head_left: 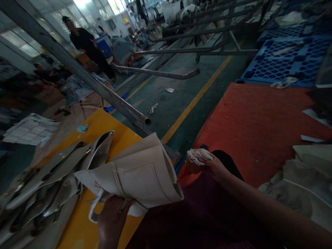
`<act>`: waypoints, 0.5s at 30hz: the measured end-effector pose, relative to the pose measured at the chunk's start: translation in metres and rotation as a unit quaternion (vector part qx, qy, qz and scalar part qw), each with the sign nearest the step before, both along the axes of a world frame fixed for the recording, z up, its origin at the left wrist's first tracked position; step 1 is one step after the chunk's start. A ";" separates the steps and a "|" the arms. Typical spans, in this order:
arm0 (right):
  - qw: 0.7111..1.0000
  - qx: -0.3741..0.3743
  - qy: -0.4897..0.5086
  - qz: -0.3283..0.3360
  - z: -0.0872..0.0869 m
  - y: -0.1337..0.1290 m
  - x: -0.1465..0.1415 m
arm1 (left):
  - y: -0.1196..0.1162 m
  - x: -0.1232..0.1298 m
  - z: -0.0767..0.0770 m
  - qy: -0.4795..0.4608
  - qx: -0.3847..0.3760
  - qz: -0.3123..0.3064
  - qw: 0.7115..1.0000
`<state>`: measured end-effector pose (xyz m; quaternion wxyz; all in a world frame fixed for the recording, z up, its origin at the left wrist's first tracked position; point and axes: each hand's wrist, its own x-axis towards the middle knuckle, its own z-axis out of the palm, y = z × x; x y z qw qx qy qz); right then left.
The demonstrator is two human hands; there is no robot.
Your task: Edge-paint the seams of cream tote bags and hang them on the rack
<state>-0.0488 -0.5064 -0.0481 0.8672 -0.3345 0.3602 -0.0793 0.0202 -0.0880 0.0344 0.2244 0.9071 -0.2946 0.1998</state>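
A cream, rolled piece of stitched fabric (141, 173), with a stitched pocket outline and a cord across it, lies over the near end of the yellow table (103, 121). My left hand (114, 214) grips its lower edge, fingers closed on the material. A loose pale strap (94, 207) hangs beside that hand. To the right, above the orange surface's near edge, my right hand (211, 166) is closed around a crumpled whitish cloth (199, 155). The right hand is apart from the cream piece.
Several similar stitched fabric pieces (49, 190) are piled on the yellow table's left. A metal tube (103, 90) slants over it. The orange board (261, 128) lies right, with blue pallets (282, 62) beyond and folded fabric (298, 186) beside. A person (85, 45) stands at the back left.
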 end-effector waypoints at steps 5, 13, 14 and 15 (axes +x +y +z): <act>1.000 -0.004 0.005 -0.029 -0.006 0.001 0.004 | 0.002 -0.004 0.001 0.007 0.010 0.005 1.000; 0.999 -0.002 0.020 -0.043 -0.003 0.003 0.009 | 0.003 -0.007 0.002 -0.006 0.016 -0.003 1.000; 0.999 -0.001 0.018 -0.036 -0.002 0.004 0.006 | 0.003 -0.006 0.002 -0.009 0.019 -0.005 1.000; 1.000 0.001 0.013 -0.027 -0.001 0.004 0.003 | 0.003 -0.006 0.002 -0.013 0.025 -0.008 1.000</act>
